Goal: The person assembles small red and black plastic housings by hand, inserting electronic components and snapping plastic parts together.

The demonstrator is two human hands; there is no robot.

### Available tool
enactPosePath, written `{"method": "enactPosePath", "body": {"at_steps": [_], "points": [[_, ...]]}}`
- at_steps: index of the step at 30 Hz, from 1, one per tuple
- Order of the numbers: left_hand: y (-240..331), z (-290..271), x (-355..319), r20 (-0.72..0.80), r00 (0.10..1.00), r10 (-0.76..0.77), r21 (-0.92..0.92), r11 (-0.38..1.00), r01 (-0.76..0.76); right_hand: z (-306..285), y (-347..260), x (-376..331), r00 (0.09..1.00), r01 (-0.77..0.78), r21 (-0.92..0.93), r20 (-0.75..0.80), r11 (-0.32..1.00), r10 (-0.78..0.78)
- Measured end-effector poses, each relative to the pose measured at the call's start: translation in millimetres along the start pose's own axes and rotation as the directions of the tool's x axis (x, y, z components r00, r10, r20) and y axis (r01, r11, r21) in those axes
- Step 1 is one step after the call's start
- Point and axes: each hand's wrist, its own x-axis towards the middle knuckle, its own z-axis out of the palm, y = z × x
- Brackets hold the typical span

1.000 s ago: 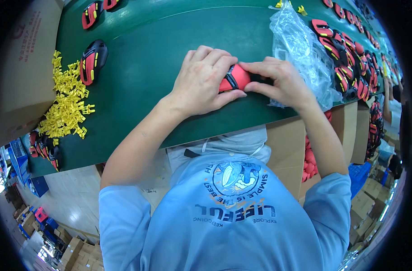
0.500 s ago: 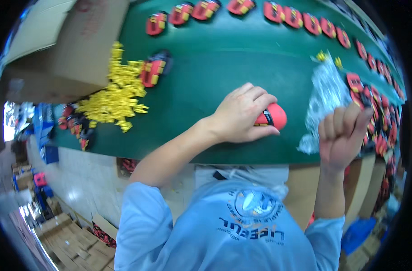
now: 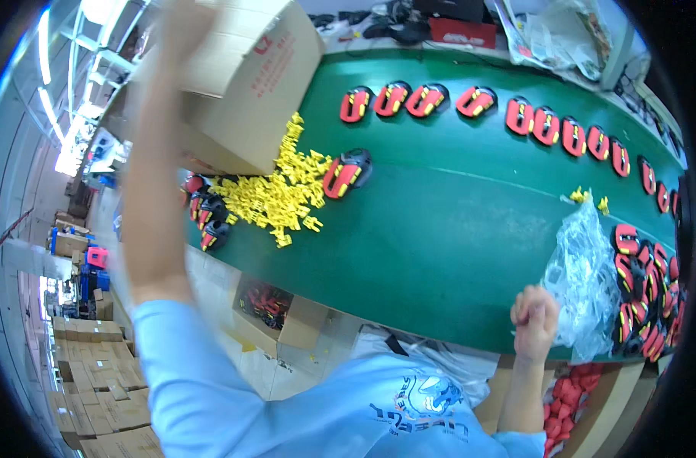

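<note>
Tabletop (image 3: pixel 439 237) carries a large carton (image 3: pixel 245 114), contents hidden. Right carton (image 3: pixel 617 408) holds red shells (image 3: pixel 568 401); lower carton (image 3: pixel 302 324), red-black parts (image 3: pixel 265 304). Clear bag (image 3: pixel 586 278) lies just beside the right hand (image 3: pixel 535 320), fingers curled into a fist. Left hand (image 3: pixel 186 27), blurred, is near the large carton's top; its grip cannot be told. Yellow clips (image 3: pixel 275 198) lie beside that carton.

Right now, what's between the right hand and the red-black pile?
Head view: a crumpled clear plastic bag lies between the right hand and the red-black pile.
</note>
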Motion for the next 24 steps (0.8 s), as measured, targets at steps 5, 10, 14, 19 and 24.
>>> {"method": "enactPosePath", "body": {"at_steps": [5, 10, 14, 19, 24], "points": [[107.0, 243.7, -142.7, 0.089, 0.954, 0.286, 0.129, 0.947, -0.296, -46.6, -4.0, -69.3, 0.985, 0.022, -0.062, -0.17, 0.998, -0.032], [103.2, 346.2, -141.3, 0.782, 0.617, -0.091, 0.138, 0.99, -0.03, -161.7, -11.5, -234.4, 0.6, 0.27, 0.15, -0.799, 0.951, -0.045], [-110.2, 371.6, -100.9, 0.429, 0.867, 0.253, -0.217, 0.961, -0.173, -229.9, -14.7, -221.7, 0.401, -0.387, -0.512, -0.842, 0.767, -0.359], [-73.1, 447.6, -63.3, 0.498, 0.857, -0.131, 0.165, 0.985, 0.055, -300.8, 0.7, -371.0, 0.33, -0.878, -0.362, -0.932, 0.313, -0.151], [-71.0, 371.2, -57.8, 0.527, 0.842, -0.115, -0.277, 0.913, 0.299, -319.9, 66.0, -367.0, 0.364, -0.889, -0.415, -0.897, -0.194, 0.253]]}}
